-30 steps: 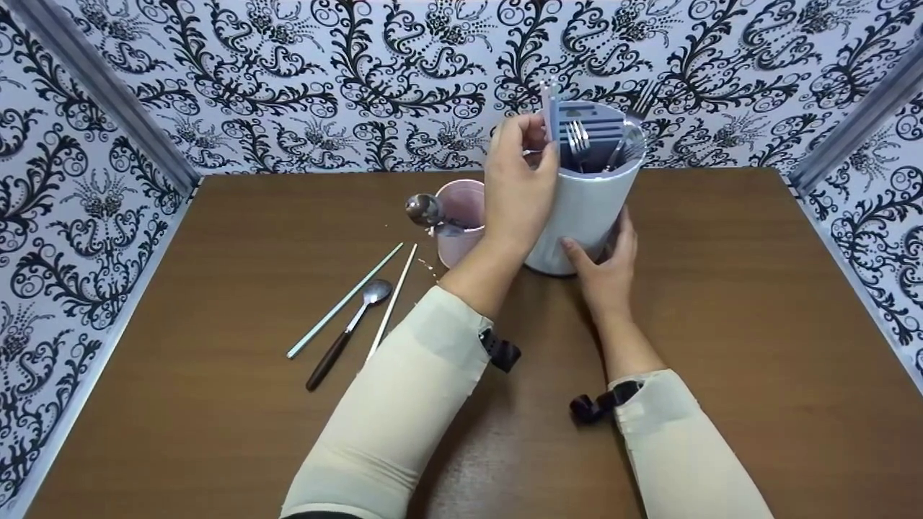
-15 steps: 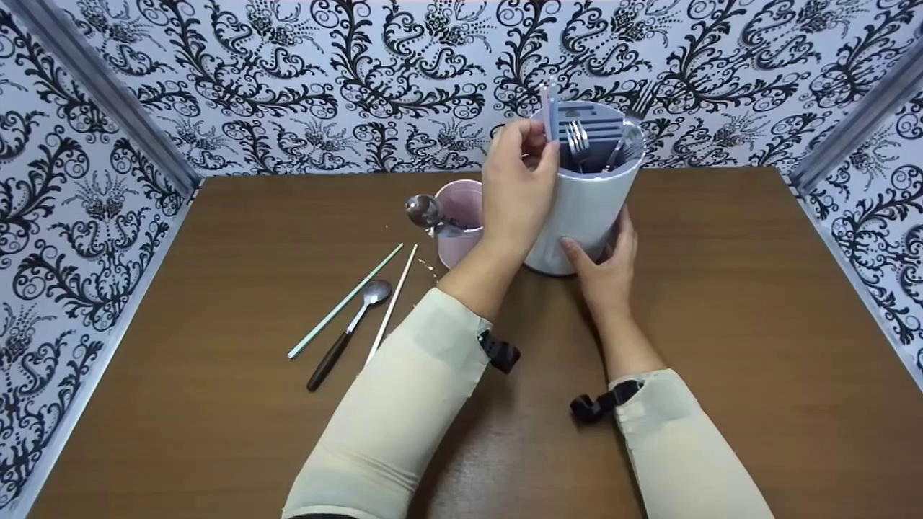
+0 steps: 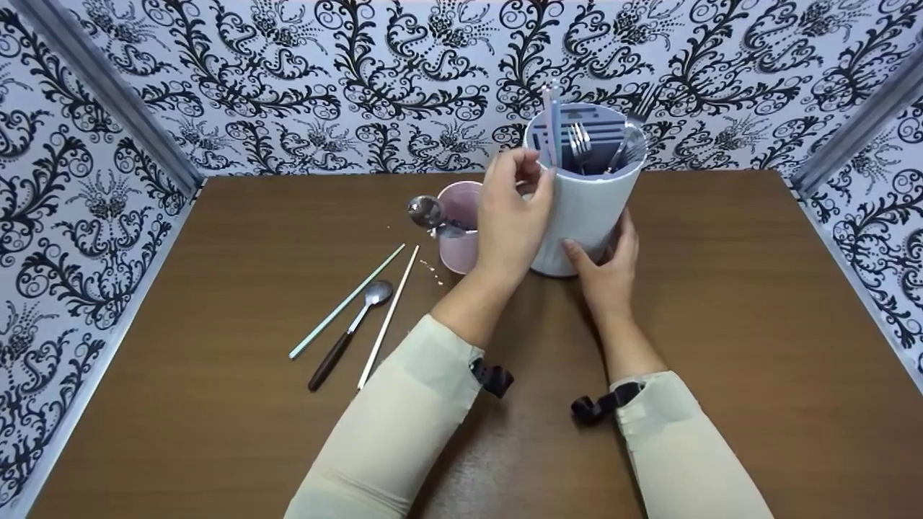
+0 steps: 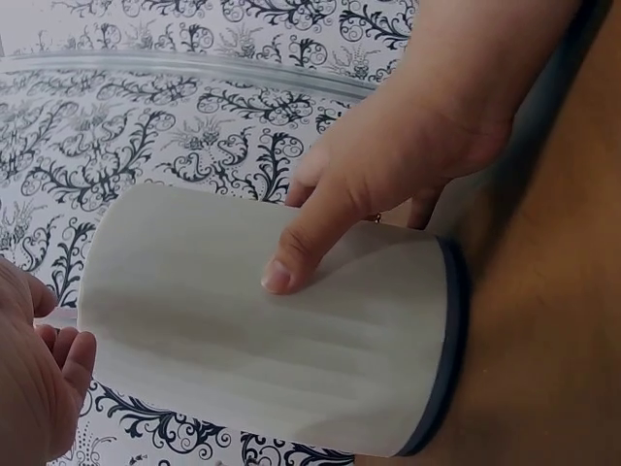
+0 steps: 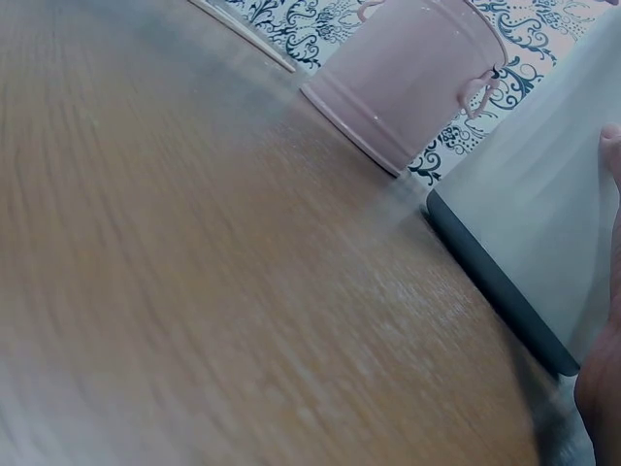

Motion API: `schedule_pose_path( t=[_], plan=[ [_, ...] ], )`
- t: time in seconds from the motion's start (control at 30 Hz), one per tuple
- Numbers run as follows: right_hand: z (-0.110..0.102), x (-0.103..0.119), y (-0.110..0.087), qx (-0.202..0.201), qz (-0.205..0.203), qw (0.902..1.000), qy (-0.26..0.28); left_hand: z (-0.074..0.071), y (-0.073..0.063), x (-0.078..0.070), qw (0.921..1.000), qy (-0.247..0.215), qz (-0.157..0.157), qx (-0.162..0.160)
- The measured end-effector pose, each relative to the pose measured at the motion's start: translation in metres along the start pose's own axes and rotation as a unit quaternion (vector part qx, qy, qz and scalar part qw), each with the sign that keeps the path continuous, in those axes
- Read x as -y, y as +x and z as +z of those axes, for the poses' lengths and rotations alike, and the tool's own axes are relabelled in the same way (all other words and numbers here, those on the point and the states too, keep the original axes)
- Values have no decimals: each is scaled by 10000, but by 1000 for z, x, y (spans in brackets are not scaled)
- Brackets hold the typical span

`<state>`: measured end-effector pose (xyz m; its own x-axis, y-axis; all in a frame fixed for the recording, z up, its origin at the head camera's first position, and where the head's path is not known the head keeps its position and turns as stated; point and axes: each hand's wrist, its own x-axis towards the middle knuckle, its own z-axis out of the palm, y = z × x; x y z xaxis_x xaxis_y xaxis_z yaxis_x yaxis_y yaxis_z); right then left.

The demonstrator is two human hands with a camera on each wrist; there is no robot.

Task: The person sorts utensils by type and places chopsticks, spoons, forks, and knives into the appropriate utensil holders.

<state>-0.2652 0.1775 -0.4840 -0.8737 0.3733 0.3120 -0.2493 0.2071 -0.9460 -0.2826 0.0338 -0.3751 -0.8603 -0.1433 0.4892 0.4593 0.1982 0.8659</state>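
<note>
A white utensil holder (image 3: 588, 216) with a dark base stands at the back right of the table. Two forks stand in it, one silver fork (image 3: 579, 140) in front and another leaning out at the right. Pale pink and blue chopsticks (image 3: 556, 130) rise at its left side. My left hand (image 3: 513, 216) is at the rim beside these chopsticks, its fingers loosely bent with a gap between thumb and forefinger. Low on the holder, my right hand (image 3: 609, 277) grips its side, thumb in front; in the left wrist view that thumb (image 4: 291, 257) presses the white wall.
Left of the holder stands a pink cup (image 3: 458, 249) with spoons (image 3: 425, 211) leaning out. A mint chopstick (image 3: 346, 301), a dark-handled spoon (image 3: 350, 335) and a white chopstick (image 3: 388, 317) lie at the left on the wooden table (image 3: 216, 432). Patterned walls enclose the back and sides.
My left hand has slid down along the pink and blue chopsticks to the holder's rim, while the chopsticks stay almost in place. The right hand keeps its grip on the holder.
</note>
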Motion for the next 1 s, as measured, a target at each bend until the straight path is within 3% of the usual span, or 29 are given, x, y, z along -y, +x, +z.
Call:
schedule_pose_path(
  t=[0.33,0.57,1.0],
  plan=[
    [-2,2,-2,17,24,10000,-2,-19,-22,14,9999,-123,-37,-4],
    [-2,4,-3,2,35,10000,-53,-33,-34,28,9997,106,-64,-199],
    [0,4,-1,6,62,10000,-24,-57,-61,46,9991,168,-367,-125]
  ],
)
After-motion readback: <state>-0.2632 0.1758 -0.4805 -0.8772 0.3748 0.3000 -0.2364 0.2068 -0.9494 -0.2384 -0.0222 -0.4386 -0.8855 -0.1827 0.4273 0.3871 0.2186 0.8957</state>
